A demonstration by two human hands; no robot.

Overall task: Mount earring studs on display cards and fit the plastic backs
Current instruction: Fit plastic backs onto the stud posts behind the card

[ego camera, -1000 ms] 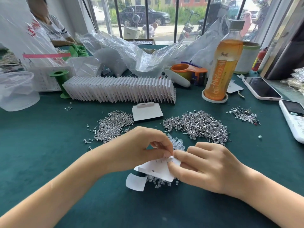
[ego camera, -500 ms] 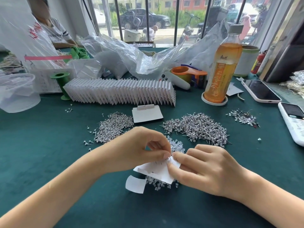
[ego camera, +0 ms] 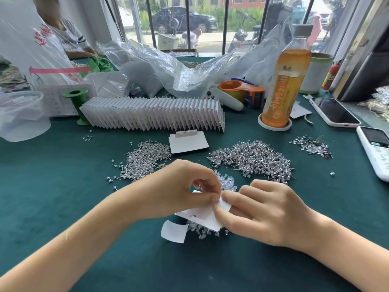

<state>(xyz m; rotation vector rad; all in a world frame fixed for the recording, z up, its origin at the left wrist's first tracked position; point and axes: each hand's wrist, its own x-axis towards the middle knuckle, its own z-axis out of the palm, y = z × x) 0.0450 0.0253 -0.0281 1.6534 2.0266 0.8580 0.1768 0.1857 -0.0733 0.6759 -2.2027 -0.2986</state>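
Barely any change from a second ago: my left hand point(ego camera: 185, 190) and right hand point(ego camera: 265, 209) both still pinch the card point(ego camera: 202, 216) over the backs point(ego camera: 202, 230); fitting continues, studs point(ego camera: 252, 159) piled beyond.

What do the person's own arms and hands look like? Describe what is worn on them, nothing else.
Both forearms are bare as far as the frame shows: no sleeves, no gloves. The left hand and the right hand carry no visible rings, and neither wrist shows a watch or bracelet. Fingernails look short and unpainted, though they are too small to judge finely.
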